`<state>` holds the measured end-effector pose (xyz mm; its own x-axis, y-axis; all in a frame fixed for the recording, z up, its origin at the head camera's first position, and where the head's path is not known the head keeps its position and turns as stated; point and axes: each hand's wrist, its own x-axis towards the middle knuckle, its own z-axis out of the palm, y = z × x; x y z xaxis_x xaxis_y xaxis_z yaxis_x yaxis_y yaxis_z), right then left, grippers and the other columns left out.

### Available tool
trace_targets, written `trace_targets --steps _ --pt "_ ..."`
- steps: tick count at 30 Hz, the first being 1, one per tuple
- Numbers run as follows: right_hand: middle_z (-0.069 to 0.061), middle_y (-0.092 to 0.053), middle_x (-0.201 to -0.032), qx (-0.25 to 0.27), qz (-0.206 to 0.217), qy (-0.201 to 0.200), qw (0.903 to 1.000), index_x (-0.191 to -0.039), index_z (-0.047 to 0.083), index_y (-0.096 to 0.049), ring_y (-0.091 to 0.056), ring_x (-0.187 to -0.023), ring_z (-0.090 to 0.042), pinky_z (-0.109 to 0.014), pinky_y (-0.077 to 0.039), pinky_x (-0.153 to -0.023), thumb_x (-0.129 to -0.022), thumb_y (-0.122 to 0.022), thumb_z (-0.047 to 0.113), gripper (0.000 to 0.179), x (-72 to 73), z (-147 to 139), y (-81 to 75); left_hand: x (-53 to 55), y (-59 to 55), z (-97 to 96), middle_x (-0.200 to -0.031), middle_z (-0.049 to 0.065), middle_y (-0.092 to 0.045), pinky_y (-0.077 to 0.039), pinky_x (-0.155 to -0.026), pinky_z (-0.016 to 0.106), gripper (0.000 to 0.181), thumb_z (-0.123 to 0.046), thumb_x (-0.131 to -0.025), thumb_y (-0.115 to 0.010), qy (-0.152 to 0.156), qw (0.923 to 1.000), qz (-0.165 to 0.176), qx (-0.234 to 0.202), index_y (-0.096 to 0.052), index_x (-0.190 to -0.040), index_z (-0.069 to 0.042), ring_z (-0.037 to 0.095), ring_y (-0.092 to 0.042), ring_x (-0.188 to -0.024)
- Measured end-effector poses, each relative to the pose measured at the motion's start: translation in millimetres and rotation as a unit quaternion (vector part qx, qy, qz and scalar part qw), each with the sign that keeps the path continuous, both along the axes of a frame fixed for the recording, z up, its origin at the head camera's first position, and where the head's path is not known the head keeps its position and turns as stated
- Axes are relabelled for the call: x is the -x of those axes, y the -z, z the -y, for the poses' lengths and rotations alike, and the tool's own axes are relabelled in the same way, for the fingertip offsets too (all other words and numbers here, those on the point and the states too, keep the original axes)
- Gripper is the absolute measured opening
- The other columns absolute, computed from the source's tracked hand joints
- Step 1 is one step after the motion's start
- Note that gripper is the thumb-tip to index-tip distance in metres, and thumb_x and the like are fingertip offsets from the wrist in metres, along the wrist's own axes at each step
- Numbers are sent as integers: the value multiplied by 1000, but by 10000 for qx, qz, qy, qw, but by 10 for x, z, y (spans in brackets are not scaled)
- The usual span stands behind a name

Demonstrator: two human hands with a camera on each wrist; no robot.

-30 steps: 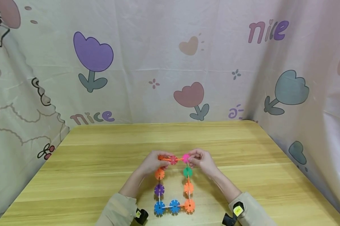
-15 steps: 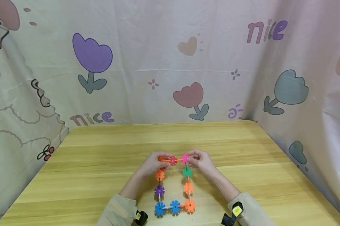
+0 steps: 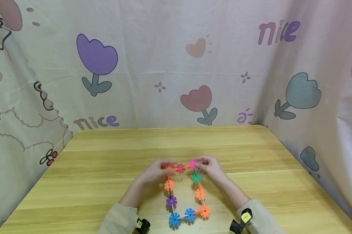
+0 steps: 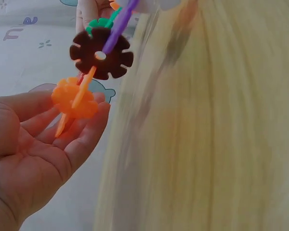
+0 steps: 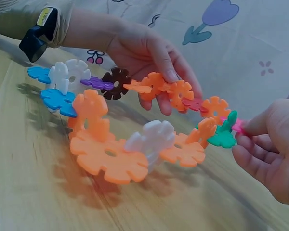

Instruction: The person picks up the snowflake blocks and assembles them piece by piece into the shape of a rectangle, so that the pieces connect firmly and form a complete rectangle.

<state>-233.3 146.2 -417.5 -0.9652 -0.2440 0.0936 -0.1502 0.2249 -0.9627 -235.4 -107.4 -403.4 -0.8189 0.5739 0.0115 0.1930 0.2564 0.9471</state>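
A ring of slotted plastic snowflake discs, chained edge to edge, spans both hands in the head view. My left hand (image 3: pixel 155 169) grips an orange disc (image 4: pixel 67 98) at its far left corner, thumb and fingers around it. At the far right corner my right hand (image 3: pixel 211 168) pinches a pink disc (image 3: pixel 192 164), mostly covered in the right wrist view. Between them sits a red disc (image 3: pixel 180 168). Down the right side run a green disc (image 3: pixel 196 178) and orange ones; a purple disc (image 3: pixel 171 201) is on the left, a blue disc (image 3: pixel 174 220) at the near corner.
The wooden table (image 3: pixel 105 182) lies under the ring, which throws shadows on it. Behind and beside it hangs a printed cloth (image 3: pixel 152 42). Each sleeve cuff carries a black wrist camera (image 3: pixel 142 225).
The ring's near side has swung to the right, so the loop now slants. My left hand has dropped slightly toward me. My right hand keeps nearly the same place and its pinch.
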Motion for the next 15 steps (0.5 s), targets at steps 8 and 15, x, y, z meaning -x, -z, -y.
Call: trace_targets --steps 8,15 --pt "-11 -64 -82 -238 14 -214 9995 -110 -10 -58 -60 -71 -21 -34 -54 -65 -88 -60 4 26 -26 -47 21 -16 17 34 -108 20 -61 -52 -71 37 35 -3 -91 -55 -180 9994 241 -186 -52 -124 7 35 -62 -91" --pt "-20 -62 -86 -391 144 -616 9972 -113 -17 -51 -59 -71 -24 -33 -53 -60 -90 -57 5 32 -224 -212 0 6 54 78 -107 19 -60 -53 -71 34 33 -5 -91 -56 -511 9978 318 -283 -54 -122 7 31 -62 -88"
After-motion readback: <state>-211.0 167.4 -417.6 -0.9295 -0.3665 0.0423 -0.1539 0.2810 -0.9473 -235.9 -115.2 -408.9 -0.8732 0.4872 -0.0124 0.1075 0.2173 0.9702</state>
